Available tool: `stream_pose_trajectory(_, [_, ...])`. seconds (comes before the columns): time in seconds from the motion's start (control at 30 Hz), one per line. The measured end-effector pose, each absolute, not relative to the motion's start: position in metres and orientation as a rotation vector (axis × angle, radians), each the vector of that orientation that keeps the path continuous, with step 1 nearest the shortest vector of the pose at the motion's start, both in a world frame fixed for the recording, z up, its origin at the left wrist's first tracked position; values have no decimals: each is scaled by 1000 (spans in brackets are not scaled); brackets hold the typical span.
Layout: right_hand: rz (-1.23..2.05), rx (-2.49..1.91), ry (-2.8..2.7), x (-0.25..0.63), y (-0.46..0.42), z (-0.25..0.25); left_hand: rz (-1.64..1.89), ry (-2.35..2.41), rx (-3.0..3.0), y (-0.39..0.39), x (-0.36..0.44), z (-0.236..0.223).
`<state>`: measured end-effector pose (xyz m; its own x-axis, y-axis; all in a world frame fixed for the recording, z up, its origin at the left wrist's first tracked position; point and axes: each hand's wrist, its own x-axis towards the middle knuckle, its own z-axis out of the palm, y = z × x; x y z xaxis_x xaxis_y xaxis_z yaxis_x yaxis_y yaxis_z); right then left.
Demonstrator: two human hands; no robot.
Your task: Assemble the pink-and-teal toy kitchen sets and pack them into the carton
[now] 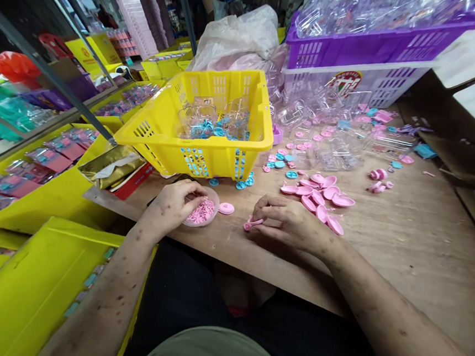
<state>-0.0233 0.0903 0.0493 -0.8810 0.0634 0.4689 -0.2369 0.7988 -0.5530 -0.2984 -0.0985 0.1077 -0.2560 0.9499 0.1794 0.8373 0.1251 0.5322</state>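
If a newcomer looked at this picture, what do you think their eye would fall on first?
Probably the yellow basket in the middle, with clear plastic pieces and blue parts inside. After that, perhaps the purple basket heaped with transparent plastic at upper right. Nearer, pink oval pieces lie beside the right hand, which pinches a small pink part.

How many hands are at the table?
2. The left hand is at the bowl of small pink bits; the right hand holds a pink toy part, near the pink ovals.
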Motion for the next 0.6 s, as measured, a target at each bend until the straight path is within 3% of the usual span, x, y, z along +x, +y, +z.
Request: stream_pose_trajectory(0.6, [859,175,-2475,-24,89,52,703,2229,1877,-100,-301,107])
